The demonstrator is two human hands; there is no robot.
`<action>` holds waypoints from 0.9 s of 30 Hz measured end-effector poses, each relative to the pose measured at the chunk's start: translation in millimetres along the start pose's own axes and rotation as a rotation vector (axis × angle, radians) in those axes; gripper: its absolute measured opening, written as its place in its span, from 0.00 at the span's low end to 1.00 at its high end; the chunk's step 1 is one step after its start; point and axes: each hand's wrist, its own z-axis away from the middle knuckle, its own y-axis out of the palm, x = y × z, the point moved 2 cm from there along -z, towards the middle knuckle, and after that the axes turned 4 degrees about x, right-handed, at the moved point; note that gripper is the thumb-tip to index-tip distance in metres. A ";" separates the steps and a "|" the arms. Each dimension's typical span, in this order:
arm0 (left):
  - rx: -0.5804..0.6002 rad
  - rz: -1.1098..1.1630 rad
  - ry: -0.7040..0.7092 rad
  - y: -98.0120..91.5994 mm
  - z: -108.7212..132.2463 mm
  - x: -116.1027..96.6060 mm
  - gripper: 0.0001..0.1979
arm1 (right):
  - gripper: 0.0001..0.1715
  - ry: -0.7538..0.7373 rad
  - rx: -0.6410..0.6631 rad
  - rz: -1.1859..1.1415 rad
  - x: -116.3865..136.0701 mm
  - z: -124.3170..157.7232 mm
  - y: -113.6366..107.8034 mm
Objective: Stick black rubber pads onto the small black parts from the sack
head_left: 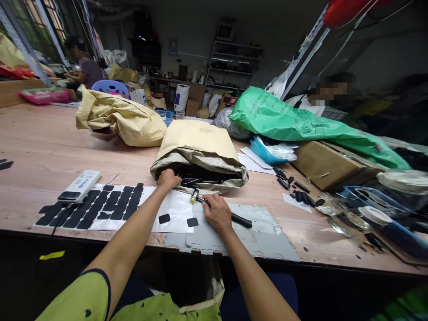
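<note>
My right hand (217, 213) is closed around the black handle of a small hammer (241, 220). The hammer's pale yellow and metal head points left, just in front of the bag. At the left side of the open mouth of a tan woven bag (200, 136) is my left hand (168, 178), its fingers bent inward and mostly hidden. Black elongated parts (192, 181) lie inside the bag, right beside that hand. Below the hands, two black rounded squares (164, 218) sit on white backing paper, which partly overlaps a grey plastic sheet (234, 243).
Rows of black pads (117, 205) and a white device (80, 185) lie to the left. Loose black parts (301, 196), a cardboard box (334, 162) and jars (401, 191) stand right. A yellow bag (133, 120) and green sack (284, 116) lie behind. Two people sit farther back.
</note>
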 end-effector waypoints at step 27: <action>0.147 0.228 0.614 28.8 93.0 70.6 0.06 | 0.16 -0.051 -0.005 0.013 -3.1 0.3 0.7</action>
